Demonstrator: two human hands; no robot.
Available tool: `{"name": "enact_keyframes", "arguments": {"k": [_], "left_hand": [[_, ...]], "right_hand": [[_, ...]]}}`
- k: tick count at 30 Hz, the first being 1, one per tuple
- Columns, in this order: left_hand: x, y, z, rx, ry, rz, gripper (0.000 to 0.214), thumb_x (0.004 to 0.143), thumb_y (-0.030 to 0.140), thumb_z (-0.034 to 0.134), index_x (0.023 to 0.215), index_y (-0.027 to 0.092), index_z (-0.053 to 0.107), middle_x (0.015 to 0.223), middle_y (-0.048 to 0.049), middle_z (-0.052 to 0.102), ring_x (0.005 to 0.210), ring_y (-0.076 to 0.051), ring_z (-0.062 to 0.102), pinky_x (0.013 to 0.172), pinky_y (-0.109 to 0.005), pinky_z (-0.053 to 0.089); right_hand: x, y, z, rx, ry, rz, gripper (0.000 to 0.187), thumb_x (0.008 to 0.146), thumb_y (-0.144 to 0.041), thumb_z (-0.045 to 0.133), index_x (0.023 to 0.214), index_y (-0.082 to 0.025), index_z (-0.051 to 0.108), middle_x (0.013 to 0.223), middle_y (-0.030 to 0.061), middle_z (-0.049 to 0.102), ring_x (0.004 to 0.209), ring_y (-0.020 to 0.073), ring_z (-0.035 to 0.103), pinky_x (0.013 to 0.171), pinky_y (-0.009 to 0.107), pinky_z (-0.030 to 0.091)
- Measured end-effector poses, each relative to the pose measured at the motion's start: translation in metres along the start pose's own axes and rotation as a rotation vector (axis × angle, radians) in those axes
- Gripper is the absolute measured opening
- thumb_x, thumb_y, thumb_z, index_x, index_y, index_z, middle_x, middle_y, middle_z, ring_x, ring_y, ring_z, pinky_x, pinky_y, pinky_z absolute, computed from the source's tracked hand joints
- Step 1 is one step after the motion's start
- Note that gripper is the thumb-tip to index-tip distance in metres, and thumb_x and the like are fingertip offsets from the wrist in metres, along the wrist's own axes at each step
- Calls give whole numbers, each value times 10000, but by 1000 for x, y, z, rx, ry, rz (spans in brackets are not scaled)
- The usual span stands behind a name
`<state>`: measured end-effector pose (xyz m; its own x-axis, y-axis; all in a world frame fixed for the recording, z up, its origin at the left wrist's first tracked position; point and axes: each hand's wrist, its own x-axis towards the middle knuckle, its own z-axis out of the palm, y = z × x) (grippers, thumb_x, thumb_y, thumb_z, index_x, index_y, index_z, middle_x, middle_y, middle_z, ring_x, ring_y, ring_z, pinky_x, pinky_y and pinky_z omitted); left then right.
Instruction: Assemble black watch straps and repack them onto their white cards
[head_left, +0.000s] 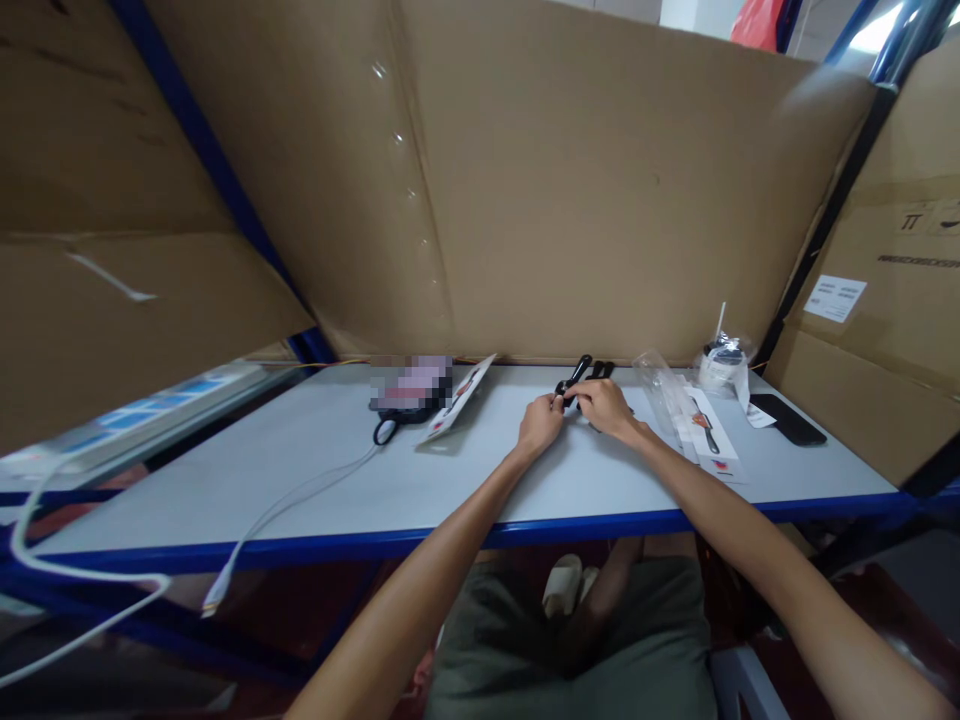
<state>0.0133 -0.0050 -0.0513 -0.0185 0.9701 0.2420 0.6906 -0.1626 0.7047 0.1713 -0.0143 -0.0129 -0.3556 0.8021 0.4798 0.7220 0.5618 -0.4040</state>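
Note:
My left hand and my right hand meet over the middle of the pale grey table. Both are closed on a small black tool with long handles that sticks out away from me. The left hand pinches its near end. The right hand's fingers wrap the part beside it. More black handles lie on the table just behind the hands.
A printed card and a dark object with a white cable lie at left. Clear bags with packaged items, a roll in plastic and a black phone sit at right. Cardboard walls surround the table.

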Motion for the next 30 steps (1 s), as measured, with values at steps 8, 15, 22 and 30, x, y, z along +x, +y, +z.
{"name": "enact_keyframes", "arguments": {"k": [8,15,22,30], "left_hand": [[1,0,0,18,-10,-8,379,1021,302,429,876,162,750,908,-143,772,882,-258,703,757,-301,451],[-1,1,-1,23,-13,-11,392,1027,307,414,892,159,751,912,-145,776,895,-264,709,755,-306,453],[0,1,0,27,-17,-10,383,1027,305,413,952,165,761,1005,-148,789,986,-264,715,821,-310,476],[0,1,-1,54,-39,-33,382,1038,300,404,957,160,750,988,-142,785,943,-261,718,792,-306,467]], "right_hand": [[-1,-7,-5,-18,10,54,469,940,-81,535,1259,-312,790,1182,26,805,1080,238,748,957,313,531],[-2,-6,-5,-82,-2,73,417,952,-93,538,1196,-278,820,1167,55,808,1080,261,753,955,330,531],[-1,-2,-1,-52,1,3,464,953,-81,518,1267,-296,783,1198,6,801,1108,196,746,977,261,526],[-3,-5,-5,-128,-4,76,410,957,-107,537,1215,-270,811,1185,44,804,1112,228,751,965,284,533]]}}
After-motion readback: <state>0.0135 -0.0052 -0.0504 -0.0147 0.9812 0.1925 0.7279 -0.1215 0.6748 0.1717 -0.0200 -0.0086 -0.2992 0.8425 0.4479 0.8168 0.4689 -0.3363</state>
